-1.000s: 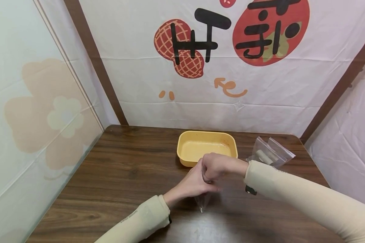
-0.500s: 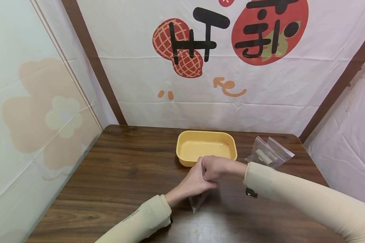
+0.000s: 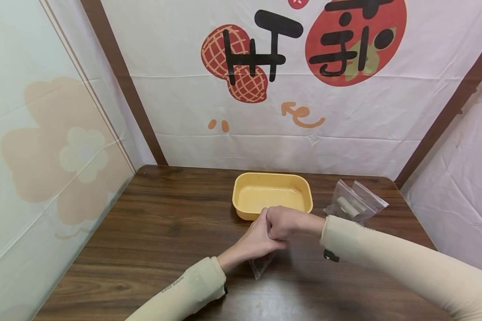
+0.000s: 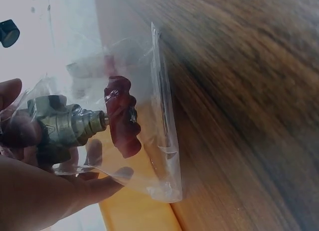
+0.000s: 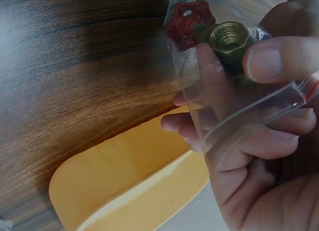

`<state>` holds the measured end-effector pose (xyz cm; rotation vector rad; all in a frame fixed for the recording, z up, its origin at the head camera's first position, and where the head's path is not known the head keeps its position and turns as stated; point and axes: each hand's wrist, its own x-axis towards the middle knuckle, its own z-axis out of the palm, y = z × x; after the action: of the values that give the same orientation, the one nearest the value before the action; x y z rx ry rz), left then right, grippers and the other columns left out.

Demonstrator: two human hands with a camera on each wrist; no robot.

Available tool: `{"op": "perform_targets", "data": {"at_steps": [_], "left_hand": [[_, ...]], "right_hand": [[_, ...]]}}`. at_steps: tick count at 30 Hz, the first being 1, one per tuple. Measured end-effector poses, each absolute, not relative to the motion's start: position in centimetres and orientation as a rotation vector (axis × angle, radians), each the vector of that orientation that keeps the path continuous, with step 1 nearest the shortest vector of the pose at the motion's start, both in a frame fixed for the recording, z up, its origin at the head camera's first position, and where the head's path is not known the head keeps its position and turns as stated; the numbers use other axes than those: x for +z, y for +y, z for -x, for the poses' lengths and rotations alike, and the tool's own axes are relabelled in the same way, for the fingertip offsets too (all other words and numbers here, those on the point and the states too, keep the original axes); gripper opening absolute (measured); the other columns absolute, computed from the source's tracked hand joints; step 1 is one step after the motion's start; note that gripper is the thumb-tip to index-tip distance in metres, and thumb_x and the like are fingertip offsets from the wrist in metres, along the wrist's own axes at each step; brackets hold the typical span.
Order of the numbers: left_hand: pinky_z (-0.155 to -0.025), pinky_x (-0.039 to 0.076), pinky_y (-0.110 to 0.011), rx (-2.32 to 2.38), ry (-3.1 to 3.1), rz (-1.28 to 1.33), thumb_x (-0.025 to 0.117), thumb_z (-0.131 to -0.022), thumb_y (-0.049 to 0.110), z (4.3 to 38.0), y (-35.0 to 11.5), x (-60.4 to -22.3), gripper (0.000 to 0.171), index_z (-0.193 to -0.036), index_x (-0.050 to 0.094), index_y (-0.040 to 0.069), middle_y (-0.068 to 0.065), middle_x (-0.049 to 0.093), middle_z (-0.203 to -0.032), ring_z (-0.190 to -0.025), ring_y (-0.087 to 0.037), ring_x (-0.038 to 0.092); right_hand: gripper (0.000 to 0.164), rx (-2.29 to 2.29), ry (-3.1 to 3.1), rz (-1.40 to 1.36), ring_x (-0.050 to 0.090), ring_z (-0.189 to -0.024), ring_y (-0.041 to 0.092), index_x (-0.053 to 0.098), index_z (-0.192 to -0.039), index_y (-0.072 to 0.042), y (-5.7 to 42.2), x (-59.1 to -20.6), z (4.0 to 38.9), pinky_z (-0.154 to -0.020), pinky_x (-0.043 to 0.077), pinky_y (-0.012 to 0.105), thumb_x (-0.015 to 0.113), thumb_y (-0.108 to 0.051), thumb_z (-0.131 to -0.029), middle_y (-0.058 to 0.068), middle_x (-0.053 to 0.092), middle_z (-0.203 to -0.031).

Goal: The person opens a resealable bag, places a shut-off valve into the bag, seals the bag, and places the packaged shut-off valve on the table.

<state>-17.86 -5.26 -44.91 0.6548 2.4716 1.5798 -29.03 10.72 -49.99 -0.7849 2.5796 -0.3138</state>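
Observation:
Over the middle of the table, both hands meet at a clear zip bag (image 3: 261,266), whose lower corner hangs below them. Inside it is a brass valve (image 4: 65,124) with a red handwheel (image 4: 122,116). My left hand (image 3: 254,238) grips the valve through the plastic, fingers curled round its body. Fingers of my right hand (image 3: 287,222) are curled at the bag's zip end, against the left hand. The right wrist view shows the valve's threaded opening (image 5: 229,39) beside a thumb, with the zip strip (image 5: 259,114) lower down. From the head view, the hands hide the valve.
A yellow plastic basin (image 3: 247,215) stands just beyond the hands. To its right lie two more zip bags (image 3: 357,196), with a pale cylindrical piece (image 3: 347,207) showing inside. White printed cloth (image 3: 176,102) hangs behind the brown wooden table (image 3: 156,227).
The bag's hanging corner has swung a little to the left. The right hand has dipped slightly, and both hands keep their hold.

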Motion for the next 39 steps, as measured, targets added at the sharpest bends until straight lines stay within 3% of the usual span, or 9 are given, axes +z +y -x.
{"op": "perform_targets", "data": {"at_steps": [4,17,23,25,28,32,36,39], "left_hand": [[-0.097,0.048,-0.033,1.569,2.468,-0.651,0.092,-0.075,0.026,17.9,-5.5,-45.1,0.073,-0.131,0.048,0.009,0.002,0.061,-0.117,-0.106,-0.013,0.059],[-0.097,0.05,-0.032,1.54,2.492,-0.685,0.091,-0.077,0.022,17.9,-5.9,-45.6,0.072,-0.132,0.047,0.009,0.0,0.062,-0.12,-0.106,-0.014,0.061],[-0.093,0.05,-0.031,1.546,2.495,-0.696,0.09,-0.076,0.018,17.9,-6.1,-45.3,0.065,-0.126,0.05,0.009,0.001,0.062,-0.114,-0.101,-0.014,0.061],[-0.092,0.05,-0.031,1.551,2.493,-0.698,0.09,-0.076,0.017,17.9,-6.2,-45.1,0.063,-0.124,0.051,0.009,0.001,0.061,-0.113,-0.1,-0.014,0.06],[-0.09,0.05,-0.031,1.545,2.493,-0.691,0.088,-0.076,0.016,18.0,-6.3,-44.9,0.061,-0.123,0.051,0.009,0.002,0.061,-0.112,-0.098,-0.013,0.06],[-0.088,0.05,-0.031,1.558,2.484,-0.66,0.087,-0.077,0.017,18.2,-6.5,-44.8,0.055,-0.118,0.051,0.01,0.003,0.062,-0.109,-0.096,-0.011,0.061],[-0.086,0.051,-0.031,1.608,2.459,-0.642,0.086,-0.081,0.019,18.3,-6.9,-44.6,0.049,-0.112,0.049,0.011,0.003,0.063,-0.104,-0.094,-0.011,0.062],[-0.086,0.051,-0.032,1.624,2.46,-0.643,0.087,-0.084,0.021,18.4,-7.2,-44.5,0.049,-0.111,0.048,0.01,0.001,0.062,-0.104,-0.095,-0.012,0.062]], "right_hand": [[0.013,-0.364,2.545,0.826,0.053,-0.054,0.012,0.063,-0.061,-0.026,10.9,-52.4,30.6,-0.043,0.043,0.031,0.069,-0.015,-0.06,-0.009,0.054,-0.056],[0.013,-0.299,2.638,0.795,0.057,-0.063,0.015,0.063,-0.069,-0.024,9.8,-49.9,27.8,-0.052,0.049,0.035,0.068,-0.014,-0.063,-0.005,0.059,-0.066],[0.013,-0.364,2.567,0.865,0.054,-0.06,0.014,0.061,-0.07,-0.027,10.4,-52.3,30.0,-0.048,0.045,0.032,0.067,-0.016,-0.064,-0.005,0.057,-0.066],[0.012,-0.368,2.575,0.885,0.053,-0.061,0.015,0.06,-0.069,-0.025,10.2,-50.2,28.8,-0.05,0.044,0.034,0.067,-0.016,-0.066,-0.005,0.056,-0.066],[0.012,-0.375,2.578,0.857,0.054,-0.063,0.015,0.063,-0.069,-0.021,9.5,-44.1,25.3,-0.054,0.046,0.035,0.07,-0.012,-0.073,-0.005,0.057,-0.066],[0.026,-0.475,2.551,0.84,0.054,-0.056,0.012,0.063,-0.061,-0.018,9.1,-36.6,21.2,-0.053,0.043,0.029,0.074,-0.014,-0.084,-0.008,0.055,-0.056],[0.042,-0.642,2.466,0.82,0.057,-0.046,0.012,0.061,-0.063,-0.014,10.1,-34.3,20.0,-0.046,0.044,0.025,0.068,-0.027,-0.102,-0.007,0.054,-0.052],[0.045,-0.739,2.387,0.874,0.053,-0.047,0.009,0.062,-0.068,-0.013,11.0,-33.9,20.0,-0.047,0.042,0.024,0.062,-0.036,-0.107,-0.008,0.052,-0.055]]}}
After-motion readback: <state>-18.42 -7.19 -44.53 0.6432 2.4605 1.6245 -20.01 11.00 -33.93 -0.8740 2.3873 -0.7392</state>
